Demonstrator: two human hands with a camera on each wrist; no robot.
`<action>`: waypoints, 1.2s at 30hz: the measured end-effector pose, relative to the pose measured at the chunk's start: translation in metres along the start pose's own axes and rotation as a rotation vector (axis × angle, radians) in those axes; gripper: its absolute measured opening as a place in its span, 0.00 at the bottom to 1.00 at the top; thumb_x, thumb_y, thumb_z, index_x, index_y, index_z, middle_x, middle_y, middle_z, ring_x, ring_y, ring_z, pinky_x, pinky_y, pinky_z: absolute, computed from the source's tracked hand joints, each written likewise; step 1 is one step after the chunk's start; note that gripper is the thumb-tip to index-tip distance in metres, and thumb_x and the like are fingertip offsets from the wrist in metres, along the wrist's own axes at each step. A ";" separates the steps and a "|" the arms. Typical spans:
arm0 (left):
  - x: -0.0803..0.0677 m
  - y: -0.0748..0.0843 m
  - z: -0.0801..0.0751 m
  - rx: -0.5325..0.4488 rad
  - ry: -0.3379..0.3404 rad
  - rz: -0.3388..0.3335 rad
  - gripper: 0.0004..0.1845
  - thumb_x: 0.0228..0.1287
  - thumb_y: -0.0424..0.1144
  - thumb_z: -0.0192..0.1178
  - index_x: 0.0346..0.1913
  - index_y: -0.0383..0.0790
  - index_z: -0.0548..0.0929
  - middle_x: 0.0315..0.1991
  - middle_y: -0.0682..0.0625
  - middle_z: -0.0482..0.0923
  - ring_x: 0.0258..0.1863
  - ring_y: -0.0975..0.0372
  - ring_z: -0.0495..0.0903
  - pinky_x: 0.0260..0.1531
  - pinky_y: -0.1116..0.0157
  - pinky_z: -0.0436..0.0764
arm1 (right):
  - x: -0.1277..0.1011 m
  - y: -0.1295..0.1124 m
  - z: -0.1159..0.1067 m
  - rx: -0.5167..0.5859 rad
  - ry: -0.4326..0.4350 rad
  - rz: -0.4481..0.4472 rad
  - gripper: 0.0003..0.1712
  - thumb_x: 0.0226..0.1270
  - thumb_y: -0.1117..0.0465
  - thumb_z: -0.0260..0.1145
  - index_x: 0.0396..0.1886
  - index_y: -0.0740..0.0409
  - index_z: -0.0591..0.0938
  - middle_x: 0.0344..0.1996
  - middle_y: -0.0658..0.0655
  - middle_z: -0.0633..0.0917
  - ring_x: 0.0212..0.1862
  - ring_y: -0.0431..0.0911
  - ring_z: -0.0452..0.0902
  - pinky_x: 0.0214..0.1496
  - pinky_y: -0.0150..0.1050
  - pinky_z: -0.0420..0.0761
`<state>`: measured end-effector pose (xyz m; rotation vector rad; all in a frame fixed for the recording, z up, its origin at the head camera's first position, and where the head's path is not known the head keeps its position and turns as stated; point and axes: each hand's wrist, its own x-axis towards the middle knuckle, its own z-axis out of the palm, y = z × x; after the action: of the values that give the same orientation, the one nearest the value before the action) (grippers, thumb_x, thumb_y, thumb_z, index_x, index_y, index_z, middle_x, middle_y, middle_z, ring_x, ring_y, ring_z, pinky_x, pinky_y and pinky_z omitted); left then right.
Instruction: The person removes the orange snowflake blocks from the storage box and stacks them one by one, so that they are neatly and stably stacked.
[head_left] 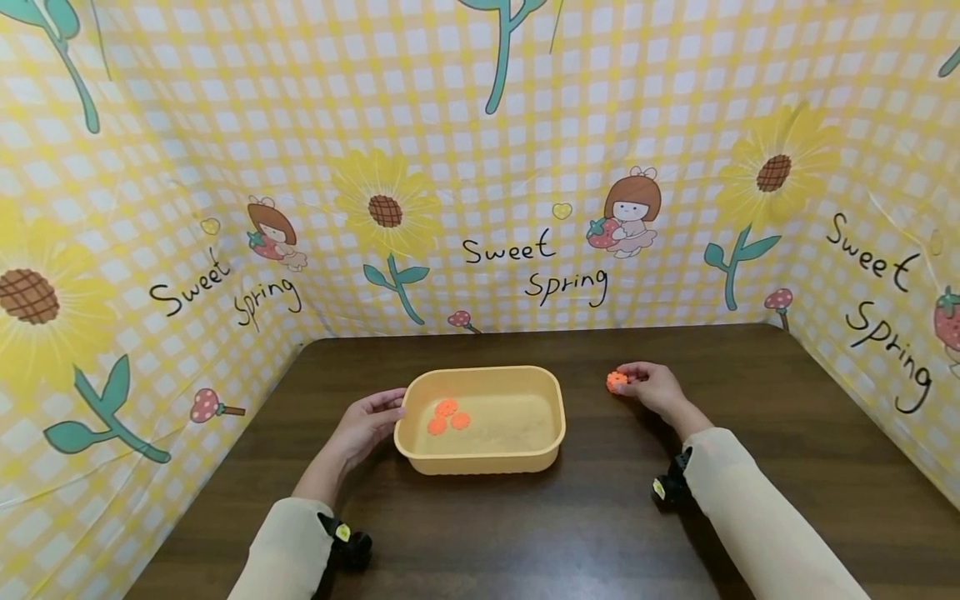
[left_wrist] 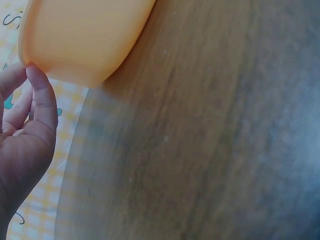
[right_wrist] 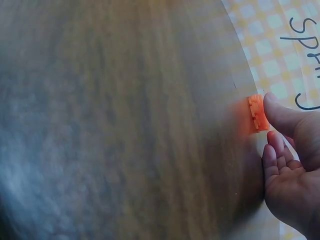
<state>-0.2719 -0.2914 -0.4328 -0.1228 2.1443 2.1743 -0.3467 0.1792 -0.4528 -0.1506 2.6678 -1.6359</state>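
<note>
Three orange discs lie in yellow tub mid-table, left half. Flower-print cloth backdrop walls three sides; path between hands unobstructed. Left hand relaxed, fingertips touching tub's left rim. Right hand well right of tub, pinching fourth orange disc on table.

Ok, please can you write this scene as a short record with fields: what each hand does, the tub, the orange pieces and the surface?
left hand: the left hand touches the left end of the tub with its fingertips
right hand: the right hand pinches one orange piece on the table, right of the tub
tub: a yellow plastic tub, upright, mid-table
contents: three orange pieces at its left end
surface: a dark wooden table
backdrop: a yellow checked cloth with sunflowers
</note>
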 end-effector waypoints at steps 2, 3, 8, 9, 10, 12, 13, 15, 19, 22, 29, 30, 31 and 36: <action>0.000 0.001 0.000 0.002 -0.005 -0.001 0.23 0.55 0.30 0.59 0.56 0.33 0.70 0.47 0.40 0.70 0.43 0.57 0.73 0.40 0.64 0.76 | 0.000 -0.001 0.000 -0.015 0.003 0.002 0.23 0.51 0.59 0.69 0.47 0.63 0.77 0.38 0.60 0.76 0.35 0.49 0.66 0.36 0.37 0.69; 0.000 0.001 0.000 0.005 -0.007 -0.001 0.23 0.55 0.30 0.59 0.56 0.33 0.70 0.47 0.40 0.69 0.43 0.57 0.73 0.41 0.64 0.76 | -0.001 -0.001 0.000 -0.021 0.005 0.002 0.23 0.51 0.59 0.69 0.46 0.63 0.77 0.38 0.60 0.76 0.35 0.49 0.66 0.36 0.37 0.69; 0.000 0.002 0.000 0.000 0.001 -0.010 0.23 0.55 0.30 0.60 0.55 0.34 0.71 0.47 0.40 0.70 0.43 0.57 0.73 0.41 0.64 0.76 | -0.001 -0.002 0.001 -0.041 0.007 0.007 0.21 0.51 0.60 0.68 0.46 0.63 0.77 0.38 0.60 0.75 0.36 0.49 0.65 0.36 0.37 0.68; 0.000 0.002 0.000 0.000 0.003 -0.012 0.23 0.54 0.31 0.60 0.55 0.34 0.71 0.47 0.40 0.70 0.43 0.57 0.73 0.41 0.64 0.76 | -0.001 -0.002 0.001 -0.045 0.007 0.009 0.21 0.51 0.60 0.68 0.45 0.63 0.77 0.38 0.60 0.75 0.36 0.49 0.65 0.36 0.37 0.68; 0.000 0.002 0.000 0.001 0.001 -0.013 0.23 0.54 0.31 0.60 0.55 0.34 0.71 0.47 0.40 0.70 0.43 0.57 0.73 0.41 0.64 0.76 | -0.001 -0.002 0.001 -0.049 0.007 0.010 0.21 0.51 0.60 0.68 0.45 0.63 0.77 0.38 0.60 0.75 0.36 0.49 0.65 0.36 0.37 0.68; 0.000 0.002 0.000 0.005 -0.002 -0.013 0.24 0.54 0.31 0.60 0.56 0.34 0.70 0.47 0.41 0.70 0.43 0.58 0.73 0.41 0.64 0.76 | -0.001 -0.002 0.001 -0.054 0.003 0.010 0.21 0.51 0.60 0.68 0.45 0.63 0.77 0.38 0.59 0.75 0.36 0.49 0.65 0.36 0.37 0.68; 0.001 0.002 0.000 -0.003 0.005 -0.016 0.24 0.53 0.31 0.61 0.55 0.34 0.71 0.46 0.41 0.70 0.43 0.58 0.73 0.41 0.64 0.76 | -0.001 -0.002 0.001 -0.053 0.003 0.011 0.21 0.51 0.60 0.68 0.45 0.63 0.77 0.37 0.59 0.75 0.36 0.49 0.65 0.36 0.37 0.68; 0.001 0.002 0.000 0.004 -0.001 -0.011 0.24 0.54 0.31 0.61 0.56 0.33 0.70 0.46 0.42 0.70 0.42 0.59 0.73 0.41 0.64 0.76 | -0.001 -0.001 0.001 -0.053 0.006 0.012 0.21 0.50 0.59 0.69 0.45 0.63 0.78 0.37 0.59 0.75 0.35 0.48 0.65 0.35 0.37 0.68; 0.002 0.001 -0.001 0.008 -0.013 0.000 0.25 0.54 0.31 0.60 0.57 0.32 0.69 0.45 0.42 0.71 0.42 0.59 0.74 0.41 0.64 0.76 | 0.000 -0.001 0.001 -0.047 0.005 0.018 0.21 0.50 0.59 0.69 0.44 0.63 0.78 0.36 0.58 0.75 0.34 0.48 0.65 0.34 0.36 0.68; 0.002 0.000 -0.001 0.011 -0.022 0.011 0.26 0.54 0.32 0.61 0.57 0.32 0.69 0.45 0.43 0.71 0.41 0.60 0.74 0.41 0.64 0.76 | -0.001 -0.002 0.001 -0.039 0.003 0.019 0.21 0.49 0.60 0.69 0.43 0.64 0.78 0.36 0.58 0.75 0.34 0.48 0.65 0.34 0.36 0.68; 0.000 0.001 -0.002 0.003 -0.036 0.011 0.26 0.54 0.32 0.61 0.57 0.31 0.69 0.45 0.43 0.71 0.41 0.60 0.74 0.40 0.64 0.76 | 0.000 -0.001 0.002 -0.037 0.005 0.010 0.21 0.49 0.61 0.69 0.43 0.64 0.78 0.36 0.59 0.75 0.34 0.48 0.65 0.34 0.36 0.68; 0.000 0.001 -0.002 0.004 -0.033 0.009 0.26 0.54 0.32 0.61 0.57 0.31 0.69 0.45 0.43 0.71 0.41 0.60 0.74 0.41 0.64 0.76 | 0.000 -0.001 0.002 -0.036 0.005 0.010 0.21 0.49 0.61 0.69 0.43 0.64 0.78 0.36 0.59 0.75 0.34 0.48 0.65 0.34 0.36 0.68; 0.000 0.001 -0.001 0.003 -0.030 0.005 0.26 0.54 0.32 0.61 0.57 0.31 0.69 0.45 0.42 0.71 0.42 0.60 0.74 0.41 0.64 0.76 | 0.000 -0.001 0.002 -0.035 0.005 0.013 0.21 0.49 0.61 0.69 0.44 0.64 0.78 0.36 0.59 0.75 0.34 0.48 0.65 0.34 0.36 0.68; 0.001 0.000 -0.001 0.008 -0.017 0.002 0.26 0.53 0.32 0.61 0.57 0.32 0.69 0.45 0.43 0.71 0.42 0.60 0.74 0.41 0.65 0.76 | 0.000 -0.001 0.001 -0.032 0.001 0.035 0.22 0.50 0.60 0.69 0.45 0.64 0.77 0.37 0.58 0.75 0.35 0.48 0.65 0.35 0.36 0.68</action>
<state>-0.2731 -0.2926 -0.4331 -0.1014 2.1451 2.1595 -0.3470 0.1775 -0.4525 -0.1028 2.6822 -1.5853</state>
